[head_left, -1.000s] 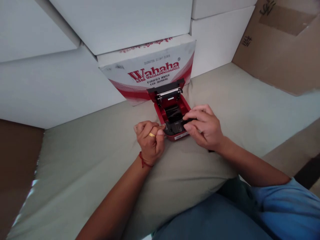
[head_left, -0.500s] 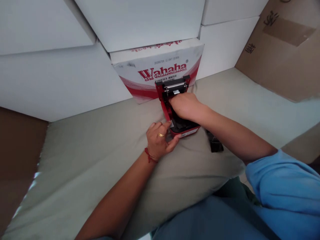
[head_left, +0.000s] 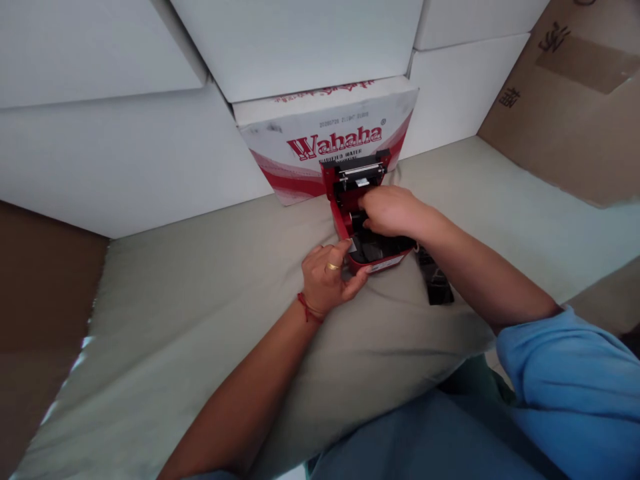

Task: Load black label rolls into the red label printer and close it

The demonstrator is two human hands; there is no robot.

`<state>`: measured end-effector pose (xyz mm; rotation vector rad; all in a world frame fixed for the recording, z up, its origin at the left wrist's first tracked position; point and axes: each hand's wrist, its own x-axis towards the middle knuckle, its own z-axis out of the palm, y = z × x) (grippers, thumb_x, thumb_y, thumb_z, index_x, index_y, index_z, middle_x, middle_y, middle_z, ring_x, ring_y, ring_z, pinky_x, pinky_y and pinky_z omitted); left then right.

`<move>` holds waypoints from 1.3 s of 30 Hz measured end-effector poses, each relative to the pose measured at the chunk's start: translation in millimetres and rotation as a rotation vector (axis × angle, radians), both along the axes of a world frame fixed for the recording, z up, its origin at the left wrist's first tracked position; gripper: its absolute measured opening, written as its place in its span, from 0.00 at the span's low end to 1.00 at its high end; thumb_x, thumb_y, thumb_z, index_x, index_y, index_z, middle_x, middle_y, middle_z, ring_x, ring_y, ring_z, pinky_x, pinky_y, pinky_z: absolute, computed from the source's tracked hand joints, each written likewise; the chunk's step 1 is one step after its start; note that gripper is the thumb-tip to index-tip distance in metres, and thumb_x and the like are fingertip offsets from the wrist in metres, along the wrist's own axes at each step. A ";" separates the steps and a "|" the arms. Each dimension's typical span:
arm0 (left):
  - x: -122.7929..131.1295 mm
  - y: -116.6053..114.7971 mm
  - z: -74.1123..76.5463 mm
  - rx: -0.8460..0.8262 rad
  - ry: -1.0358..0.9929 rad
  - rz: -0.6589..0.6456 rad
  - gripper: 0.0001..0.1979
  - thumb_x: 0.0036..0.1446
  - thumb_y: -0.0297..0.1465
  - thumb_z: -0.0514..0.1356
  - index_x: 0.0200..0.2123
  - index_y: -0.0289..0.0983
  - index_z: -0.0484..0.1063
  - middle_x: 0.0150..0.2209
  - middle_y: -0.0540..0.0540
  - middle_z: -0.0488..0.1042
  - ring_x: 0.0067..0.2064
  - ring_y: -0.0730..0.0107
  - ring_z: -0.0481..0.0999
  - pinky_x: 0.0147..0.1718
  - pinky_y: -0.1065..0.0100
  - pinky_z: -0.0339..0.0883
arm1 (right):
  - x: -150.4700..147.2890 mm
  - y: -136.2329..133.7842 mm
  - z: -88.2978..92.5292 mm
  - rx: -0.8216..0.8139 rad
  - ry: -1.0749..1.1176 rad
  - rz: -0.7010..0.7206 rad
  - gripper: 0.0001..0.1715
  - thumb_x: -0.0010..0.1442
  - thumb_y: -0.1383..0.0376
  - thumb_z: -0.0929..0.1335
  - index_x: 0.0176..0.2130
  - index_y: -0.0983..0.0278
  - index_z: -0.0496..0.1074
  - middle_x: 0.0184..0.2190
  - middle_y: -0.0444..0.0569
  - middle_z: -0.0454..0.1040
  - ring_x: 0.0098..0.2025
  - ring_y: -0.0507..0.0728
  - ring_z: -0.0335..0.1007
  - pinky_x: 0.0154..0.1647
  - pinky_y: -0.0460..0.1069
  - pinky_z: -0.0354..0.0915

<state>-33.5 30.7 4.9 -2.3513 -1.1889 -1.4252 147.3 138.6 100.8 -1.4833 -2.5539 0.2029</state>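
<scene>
A red and black label printer point(head_left: 341, 225) stands on the cloth with its lid raised and tilted back. My left hand point(head_left: 325, 277) grips its front left corner, thumb at the front edge and fingers along the side. My right hand point(head_left: 393, 210) reaches into the open body, fingers curled at a small black roll point(head_left: 357, 220); the hand hides part of it. Glossy black film point(head_left: 373, 248) lies across the front of the interior. Beside the printer, under my right forearm, a black strip point(head_left: 439, 283) rests on the cloth.
Behind the printer leans a white and red Wahaha carton point(head_left: 330, 143). Large white boxes point(head_left: 125, 160) are stacked along the back. A brown cardboard box point(head_left: 565, 113) stands at the right, a brown panel point(head_left: 45, 320) at the left. Grey-green cloth point(head_left: 210, 307) covers the surface.
My right hand has shifted slightly inside the printer, and the black roll and glossy film now show more. My left hand keeps its grip. The whole view has moved a little.
</scene>
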 end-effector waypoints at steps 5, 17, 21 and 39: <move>-1.3 0.2 0.7 0.006 0.015 -0.005 0.25 0.68 0.47 0.62 0.58 0.35 0.70 0.31 0.48 0.78 0.30 0.65 0.77 0.33 0.63 0.65 | 40.6 -44.7 46.1 -0.121 0.305 0.009 0.12 0.66 0.59 0.74 0.49 0.59 0.81 0.43 0.51 0.85 0.43 0.64 0.80 0.44 0.55 0.71; 0.5 -2.4 3.9 -0.017 0.005 0.018 0.24 0.68 0.44 0.63 0.60 0.36 0.69 0.32 0.50 0.78 0.31 0.66 0.79 0.35 0.65 0.68 | 96.9 -127.6 -3.9 -0.697 0.431 0.193 0.23 0.72 0.50 0.70 0.55 0.62 0.82 0.45 0.52 0.86 0.43 0.59 0.81 0.45 0.53 0.75; -0.2 -3.5 2.4 -0.035 0.005 0.012 0.24 0.69 0.43 0.63 0.61 0.36 0.68 0.30 0.52 0.76 0.29 0.69 0.76 0.34 0.66 0.68 | 102.9 -136.4 -35.7 -0.353 0.492 0.056 0.18 0.74 0.54 0.68 0.53 0.59 0.82 0.51 0.54 0.85 0.51 0.61 0.83 0.55 0.57 0.76; 5.6 -11.3 0.5 -0.077 -0.084 -0.013 0.28 0.70 0.44 0.64 0.66 0.38 0.64 0.41 0.45 0.82 0.27 0.71 0.75 0.34 0.65 0.71 | 159.1 -88.9 -47.3 -0.231 0.157 -0.095 0.26 0.70 0.54 0.67 0.60 0.61 0.81 0.56 0.60 0.82 0.52 0.68 0.83 0.55 0.63 0.77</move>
